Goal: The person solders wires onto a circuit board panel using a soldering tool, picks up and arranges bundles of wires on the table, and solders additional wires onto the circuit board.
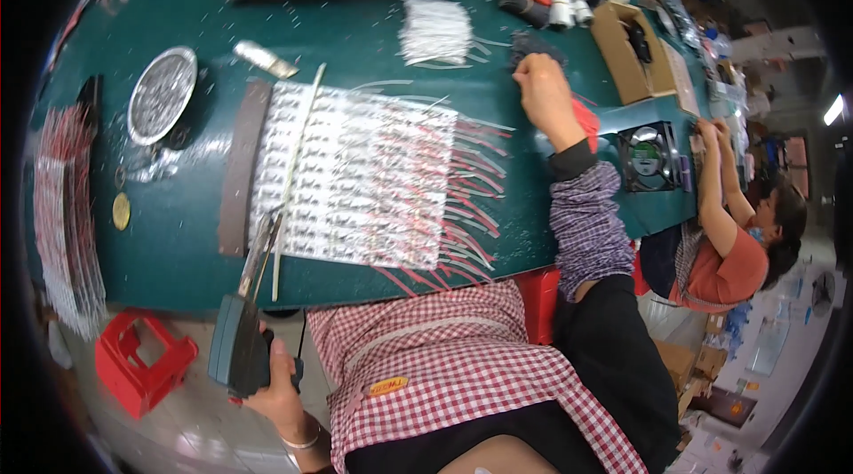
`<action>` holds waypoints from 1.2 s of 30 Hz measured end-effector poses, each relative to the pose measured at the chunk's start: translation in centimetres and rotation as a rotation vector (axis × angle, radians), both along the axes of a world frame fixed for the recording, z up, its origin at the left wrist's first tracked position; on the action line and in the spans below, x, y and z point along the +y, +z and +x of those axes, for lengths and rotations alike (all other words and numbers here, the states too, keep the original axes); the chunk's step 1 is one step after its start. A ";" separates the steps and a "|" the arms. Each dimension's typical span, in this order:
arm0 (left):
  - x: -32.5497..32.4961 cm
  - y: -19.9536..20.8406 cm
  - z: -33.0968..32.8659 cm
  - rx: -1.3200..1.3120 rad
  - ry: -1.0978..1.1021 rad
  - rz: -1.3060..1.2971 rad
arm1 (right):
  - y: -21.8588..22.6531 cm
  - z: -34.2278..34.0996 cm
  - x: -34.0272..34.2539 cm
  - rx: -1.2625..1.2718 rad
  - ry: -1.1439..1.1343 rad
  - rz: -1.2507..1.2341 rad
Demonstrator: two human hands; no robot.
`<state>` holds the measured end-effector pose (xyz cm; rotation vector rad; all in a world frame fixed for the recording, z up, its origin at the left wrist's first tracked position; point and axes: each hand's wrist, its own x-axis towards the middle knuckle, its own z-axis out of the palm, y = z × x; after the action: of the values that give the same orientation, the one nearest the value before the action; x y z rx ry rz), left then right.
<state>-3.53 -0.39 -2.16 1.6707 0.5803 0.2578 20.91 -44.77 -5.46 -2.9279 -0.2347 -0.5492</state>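
Observation:
My left hand (pixel 283 391) is wrapped round the grip of a dark green soldering gun (pixel 233 345). The gun's long metal tip touches or hovers just over a white sheet of small circuit boards (pixel 342 176); I cannot tell which. A thin pale stick (pixel 298 181) lies across the sheet beside that tip. Red and white wires (pixel 471 199) fan out from the sheet's right side. Over a small dark heap (pixel 536 46) at the far right, my right hand (pixel 542 92) has its fingers pinched together. Whatever sits between those fingertips is hidden.
A brown bar (pixel 244 167) borders the sheet's left side. Around it lie a metal bowl (pixel 163 96), a stack of white wires (pixel 435 30), a wired bundle (pixel 67 216), a cardboard box (pixel 631 52) and a black fan (pixel 650 157). A co-worker (pixel 729 243) sits at the right.

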 end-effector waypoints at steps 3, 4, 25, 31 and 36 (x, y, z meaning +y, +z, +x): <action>-0.1 0.6 0.0 0.023 0.029 -0.033 | 0.3 -0.3 -0.2 -0.068 -0.002 -0.023; -0.1 0.7 0.0 0.013 0.005 -0.064 | 0.7 -0.5 0.0 -0.091 -0.020 -0.008; 0.8 -0.8 -3.8 -0.024 -0.101 0.013 | 1.0 -13.9 25.1 0.248 0.403 0.608; 0.4 -0.3 -3.2 0.031 -0.061 -0.034 | 0.6 -13.9 25.2 0.202 0.401 0.572; 0.9 -1.1 -3.6 -0.023 -0.146 0.077 | 0.7 -13.9 25.2 0.190 0.412 0.530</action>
<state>-7.11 0.51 -3.27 1.7737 0.4338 0.1952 6.98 -19.57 -4.75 -2.3078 -0.5545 -0.2216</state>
